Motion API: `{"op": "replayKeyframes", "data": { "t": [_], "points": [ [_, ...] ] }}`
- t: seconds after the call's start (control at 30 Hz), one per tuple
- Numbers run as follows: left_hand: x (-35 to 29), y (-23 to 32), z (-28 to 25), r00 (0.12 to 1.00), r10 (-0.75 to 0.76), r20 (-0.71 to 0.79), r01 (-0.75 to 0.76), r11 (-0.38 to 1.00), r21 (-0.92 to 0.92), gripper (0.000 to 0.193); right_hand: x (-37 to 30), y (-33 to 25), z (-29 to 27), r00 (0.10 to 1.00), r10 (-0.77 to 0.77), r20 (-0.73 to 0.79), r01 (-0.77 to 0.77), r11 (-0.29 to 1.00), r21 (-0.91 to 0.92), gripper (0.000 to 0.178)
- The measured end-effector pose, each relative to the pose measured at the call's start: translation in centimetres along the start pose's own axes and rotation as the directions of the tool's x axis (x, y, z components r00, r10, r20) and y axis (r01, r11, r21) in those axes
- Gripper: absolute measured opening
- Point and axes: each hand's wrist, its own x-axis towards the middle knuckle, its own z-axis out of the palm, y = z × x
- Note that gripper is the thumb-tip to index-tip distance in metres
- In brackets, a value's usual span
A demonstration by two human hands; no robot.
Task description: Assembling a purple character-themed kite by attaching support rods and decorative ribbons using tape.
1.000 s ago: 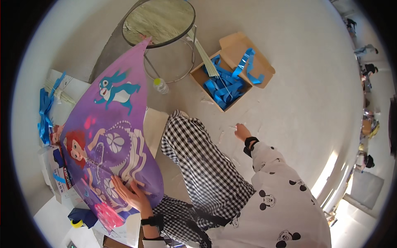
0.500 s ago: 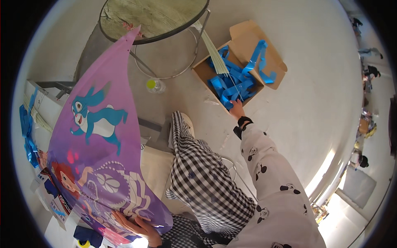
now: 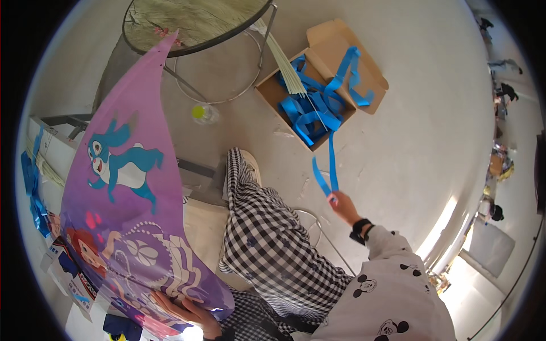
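My right hand (image 3: pixel 343 205) is raised over the floor and pinches a blue ribbon strip (image 3: pixel 331 169) that trails up to an open cardboard box (image 3: pixel 323 85) full of more blue ribbon. My left hand (image 3: pixel 187 310) rests low on a large purple kite (image 3: pixel 128 210) printed with a blue rabbit and a red-haired cartoon figure. The kite stands on its edge at my left, its tip reaching toward a round glass table (image 3: pixel 193 23). My leg in checked trousers (image 3: pixel 273 250) stretches out between the two hands.
Pale thin sticks (image 3: pixel 287 65) lean from the table into the box. A small bottle with a yellow cap (image 3: pixel 203 113) lies on the floor under the table. Blue ribbon pieces (image 3: pixel 31 187) and printed packets lie on a white surface at far left.
My right hand reached into the box, then drew back toward me with a blue ribbon strip in it. The view tilted; my left hand stays on the kite.
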Motion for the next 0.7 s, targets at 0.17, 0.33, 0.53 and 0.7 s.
{"op": "replayKeyframes", "data": {
  "t": [0.17, 0.33, 0.53, 0.7],
  "points": [
    [0.0, -0.1, 0.2, 0.998, 0.037, -0.053, -0.036, 0.999, 0.021, 0.052, -9.5, 0.9, 0.5, 0.969, 0.066, 0.238, -0.072, 0.997, 0.015, 0.006],
    [-0.4, -0.5, -0.1, 0.997, 0.029, -0.065, -0.034, 0.997, -0.065, 0.055, -10.7, -3.0, -2.2, 0.971, 0.149, 0.19, -0.131, 0.986, -0.105, 0.016],
    [-1.1, 0.4, -1.5, 0.98, -0.129, -0.15, 0.025, 0.832, -0.554, 0.055, -6.2, -18.6, -12.6, 0.796, -0.483, -0.365, 0.455, 0.875, -0.165, 0.028],
    [-4.5, 7.9, -8.9, 0.982, 0.106, 0.16, 0.059, 0.625, -0.778, 0.036, -11.8, -30.6, -17.6, 0.713, -0.586, -0.386, 0.686, 0.696, 0.21, 0.025]
  ]
}}
